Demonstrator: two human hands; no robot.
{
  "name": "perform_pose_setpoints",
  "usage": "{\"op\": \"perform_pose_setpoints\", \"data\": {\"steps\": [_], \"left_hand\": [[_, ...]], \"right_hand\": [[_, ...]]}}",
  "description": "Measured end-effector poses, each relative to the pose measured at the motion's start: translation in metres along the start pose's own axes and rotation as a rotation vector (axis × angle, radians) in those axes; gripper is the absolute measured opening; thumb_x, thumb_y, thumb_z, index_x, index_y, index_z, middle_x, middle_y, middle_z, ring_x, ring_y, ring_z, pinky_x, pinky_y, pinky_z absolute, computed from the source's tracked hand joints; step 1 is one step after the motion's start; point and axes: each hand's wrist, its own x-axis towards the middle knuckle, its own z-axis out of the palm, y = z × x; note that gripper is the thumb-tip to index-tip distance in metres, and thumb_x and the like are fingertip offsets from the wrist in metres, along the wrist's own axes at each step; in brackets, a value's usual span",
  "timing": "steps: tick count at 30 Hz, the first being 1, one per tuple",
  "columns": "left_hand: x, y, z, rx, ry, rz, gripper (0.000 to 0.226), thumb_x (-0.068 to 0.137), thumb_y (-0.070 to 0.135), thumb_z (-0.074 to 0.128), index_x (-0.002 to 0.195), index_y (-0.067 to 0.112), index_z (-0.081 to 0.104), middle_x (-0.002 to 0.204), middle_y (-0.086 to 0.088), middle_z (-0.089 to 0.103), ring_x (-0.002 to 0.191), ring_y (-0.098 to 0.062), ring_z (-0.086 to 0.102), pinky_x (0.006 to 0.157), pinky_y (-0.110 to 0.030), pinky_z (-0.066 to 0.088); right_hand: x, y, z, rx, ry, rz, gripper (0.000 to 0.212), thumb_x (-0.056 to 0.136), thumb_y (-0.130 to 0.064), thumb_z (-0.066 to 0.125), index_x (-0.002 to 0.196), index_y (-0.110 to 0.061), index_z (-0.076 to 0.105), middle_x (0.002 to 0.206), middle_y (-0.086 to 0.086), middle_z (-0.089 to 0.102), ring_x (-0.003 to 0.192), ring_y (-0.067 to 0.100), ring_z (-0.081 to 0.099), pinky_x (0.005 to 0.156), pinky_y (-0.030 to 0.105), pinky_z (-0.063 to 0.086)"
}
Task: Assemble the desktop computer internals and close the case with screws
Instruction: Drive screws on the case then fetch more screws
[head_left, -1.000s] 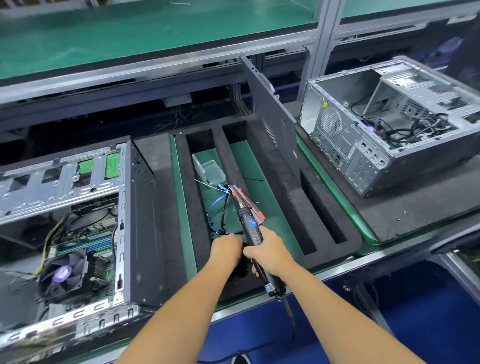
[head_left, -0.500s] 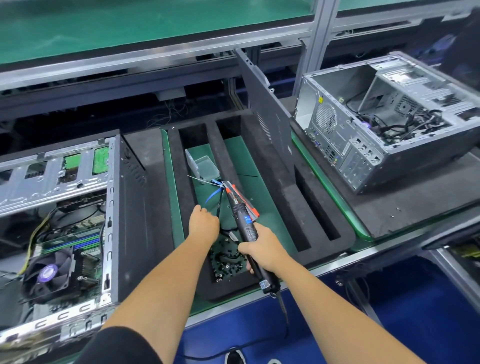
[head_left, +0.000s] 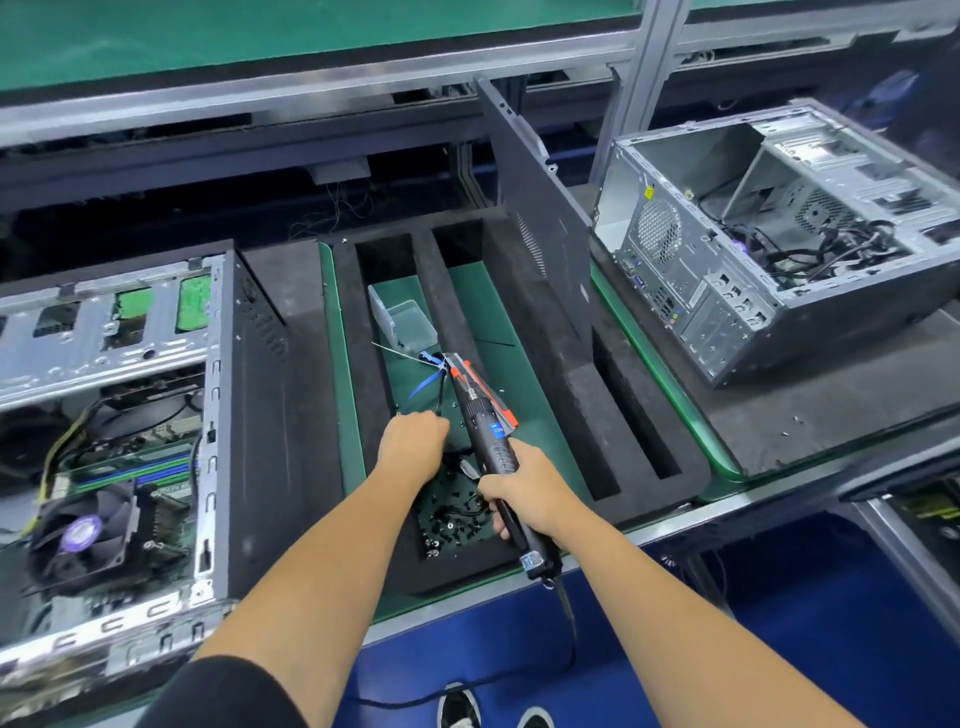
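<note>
My right hand grips a black electric screwdriver by its body, tip pointing away from me over the foam tray. My left hand hovers just left of the screwdriver with fingers curled shut; anything inside them is hidden. A pile of small black screws lies in the tray's near pocket, below both hands. An open computer case lies on the left, with fan and motherboard showing. A dark side panel leans upright on the tray's right side.
A second open case sits on a black mat at the right. In the tray beyond my hands are a clear plastic box, a blue cable tie and an orange-grey tool. The screwdriver's cord hangs over the bench's front edge.
My left hand has lifted out of the screw pile and moved away from me, toward the screwdriver's front end. My right hand has kept its grip on the screwdriver.
</note>
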Motion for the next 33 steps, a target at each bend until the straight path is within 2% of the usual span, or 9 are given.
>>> {"op": "perform_pose_setpoints", "data": {"steps": [4, 9, 14, 18, 21, 26, 30, 33], "left_hand": [[-0.01, 0.002, -0.004, -0.094, -0.02, 0.139, 0.012, 0.082, 0.015, 0.056, 0.092, 0.012, 0.062, 0.095, -0.01, 0.065, 0.085, -0.033, 0.065, 0.061, -0.032, 0.038], [-0.02, 0.017, 0.0, -0.16, -0.088, 0.268, 0.006, 0.084, 0.02, 0.055, 0.081, 0.015, 0.056, 0.092, -0.012, 0.065, 0.084, -0.035, 0.064, 0.06, -0.033, 0.037], [-0.02, 0.031, 0.009, -0.132, -0.128, 0.23, 0.017, 0.09, 0.012, 0.049, 0.103, 0.009, 0.06, 0.103, -0.01, 0.066, 0.093, -0.033, 0.065, 0.066, -0.035, 0.043], [-0.018, 0.037, 0.014, -0.083, -0.158, 0.213, 0.025, 0.093, 0.003, 0.043, 0.112, 0.008, 0.059, 0.114, -0.011, 0.064, 0.103, -0.032, 0.064, 0.078, -0.039, 0.049], [-0.015, 0.037, 0.013, -0.166, -0.197, 0.197, 0.028, 0.094, 0.001, 0.041, 0.116, 0.005, 0.057, 0.118, -0.014, 0.061, 0.107, -0.033, 0.061, 0.083, -0.04, 0.048], [-0.015, 0.033, 0.014, -0.281, -0.199, 0.127, 0.026, 0.093, 0.003, 0.043, 0.114, 0.004, 0.058, 0.115, -0.015, 0.061, 0.106, -0.034, 0.061, 0.082, -0.041, 0.049], [-0.013, 0.033, 0.015, -0.288, -0.186, 0.14, 0.025, 0.092, 0.001, 0.045, 0.113, 0.003, 0.057, 0.114, -0.016, 0.061, 0.103, -0.034, 0.062, 0.075, -0.038, 0.047], [-0.011, 0.037, 0.019, -0.291, -0.187, 0.139, 0.027, 0.091, 0.002, 0.045, 0.115, 0.005, 0.057, 0.113, -0.015, 0.063, 0.102, -0.034, 0.062, 0.076, -0.038, 0.048]], "right_hand": [[0.0, -0.001, 0.0, 0.004, 0.004, 0.002, 0.02, 0.078, -0.004, 0.063, 0.091, -0.011, 0.049, 0.06, 0.003, 0.057, 0.044, 0.024, 0.056, 0.045, 0.03, 0.049], [-0.002, -0.003, 0.002, 0.009, 0.01, 0.009, 0.021, 0.077, -0.001, 0.061, 0.091, -0.009, 0.049, 0.06, 0.008, 0.056, 0.044, 0.026, 0.054, 0.045, 0.031, 0.049], [-0.003, -0.005, 0.004, 0.017, 0.019, 0.007, 0.02, 0.077, 0.001, 0.059, 0.092, -0.009, 0.049, 0.062, 0.01, 0.055, 0.045, 0.026, 0.053, 0.045, 0.032, 0.049], [-0.004, -0.003, 0.004, 0.011, 0.021, 0.01, 0.02, 0.078, 0.001, 0.059, 0.092, -0.009, 0.048, 0.062, 0.012, 0.055, 0.046, 0.026, 0.053, 0.047, 0.032, 0.049], [-0.003, -0.002, 0.003, 0.001, 0.011, 0.006, 0.02, 0.079, 0.002, 0.058, 0.092, -0.008, 0.048, 0.058, 0.008, 0.054, 0.045, 0.026, 0.053, 0.047, 0.032, 0.049], [-0.002, -0.002, 0.003, 0.029, 0.0, 0.02, 0.019, 0.079, 0.001, 0.058, 0.092, -0.009, 0.049, 0.057, 0.007, 0.054, 0.046, 0.025, 0.052, 0.048, 0.032, 0.049], [-0.002, -0.003, 0.002, 0.039, -0.009, 0.03, 0.02, 0.079, 0.001, 0.058, 0.094, -0.009, 0.049, 0.057, 0.006, 0.055, 0.047, 0.025, 0.052, 0.048, 0.032, 0.049], [-0.002, -0.003, 0.003, 0.035, -0.013, 0.029, 0.02, 0.078, 0.0, 0.058, 0.093, -0.01, 0.049, 0.056, 0.006, 0.055, 0.046, 0.025, 0.052, 0.048, 0.031, 0.049]]}}
